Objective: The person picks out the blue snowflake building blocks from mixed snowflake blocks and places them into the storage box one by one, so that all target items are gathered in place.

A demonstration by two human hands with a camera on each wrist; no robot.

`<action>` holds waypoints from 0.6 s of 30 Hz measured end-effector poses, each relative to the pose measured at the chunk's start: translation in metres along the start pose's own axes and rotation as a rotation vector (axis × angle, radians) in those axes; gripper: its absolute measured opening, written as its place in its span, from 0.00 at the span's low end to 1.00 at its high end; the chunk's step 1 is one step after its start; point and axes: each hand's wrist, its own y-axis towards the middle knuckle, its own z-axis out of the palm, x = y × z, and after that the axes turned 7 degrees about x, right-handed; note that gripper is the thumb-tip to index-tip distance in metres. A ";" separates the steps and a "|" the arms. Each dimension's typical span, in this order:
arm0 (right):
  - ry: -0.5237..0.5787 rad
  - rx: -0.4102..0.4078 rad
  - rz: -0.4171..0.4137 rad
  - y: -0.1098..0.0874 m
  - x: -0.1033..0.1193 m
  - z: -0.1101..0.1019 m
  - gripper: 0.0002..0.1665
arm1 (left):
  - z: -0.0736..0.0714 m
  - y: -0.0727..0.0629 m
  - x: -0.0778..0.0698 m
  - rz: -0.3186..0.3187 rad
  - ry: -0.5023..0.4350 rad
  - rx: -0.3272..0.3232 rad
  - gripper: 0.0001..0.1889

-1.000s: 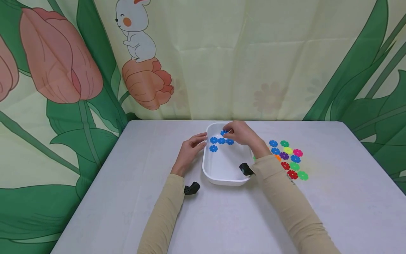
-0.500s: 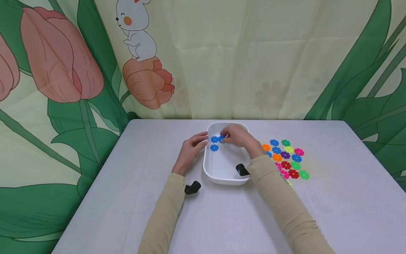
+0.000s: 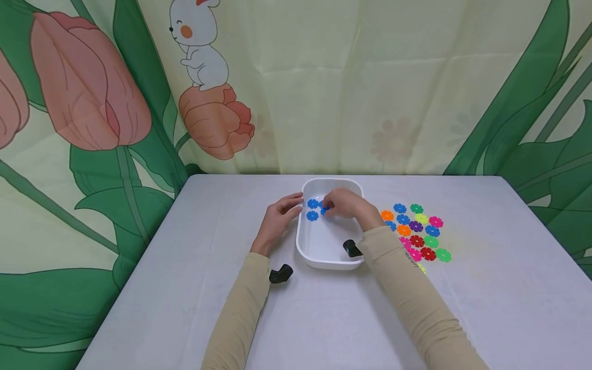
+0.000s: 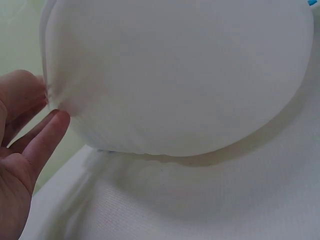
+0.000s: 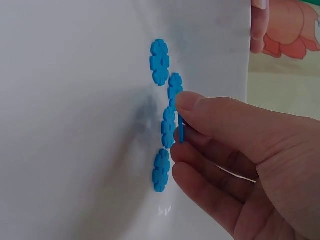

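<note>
A white tray [image 3: 330, 246] holds several blue flower-shaped plastic discs near its far left end, one of them the front-left disc [image 3: 312, 216]. My right hand [image 3: 347, 204] reaches over the tray. In the right wrist view its thumb and fingers pinch a blue flower-shaped disc [image 5: 181, 129], seen edge-on. Just beyond it, more blue discs lie flat, including the lowest blue disc [image 5: 161, 170] and the topmost blue disc [image 5: 159, 62]. My left hand [image 3: 276, 222] stands at the tray's left side, fingertips against the outer wall [image 4: 175, 75] and fingers only slightly bent.
Right of the tray, a group of loose flower-shaped discs in mixed colours lies on the white table [image 3: 499, 257], among them a purple disc [image 3: 415, 226] and a green disc [image 3: 443, 255]. A patterned curtain [image 3: 314, 103] hangs behind the table. Each wrist wears a black camera [image 3: 280, 274].
My right hand has shifted a little toward the near side within the tray, and its forearm slightly left, uncovering more coloured discs. The left hand stays at the tray's side.
</note>
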 end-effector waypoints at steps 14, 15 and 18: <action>-0.097 0.054 0.029 0.004 0.004 0.005 0.15 | 0.000 0.000 0.001 0.026 -0.013 0.010 0.18; -0.096 0.057 0.034 0.004 0.004 0.005 0.16 | 0.000 0.000 0.001 0.026 -0.012 0.008 0.18; -0.096 0.058 0.043 0.005 0.005 0.006 0.16 | 0.000 0.000 0.001 0.021 -0.010 0.005 0.18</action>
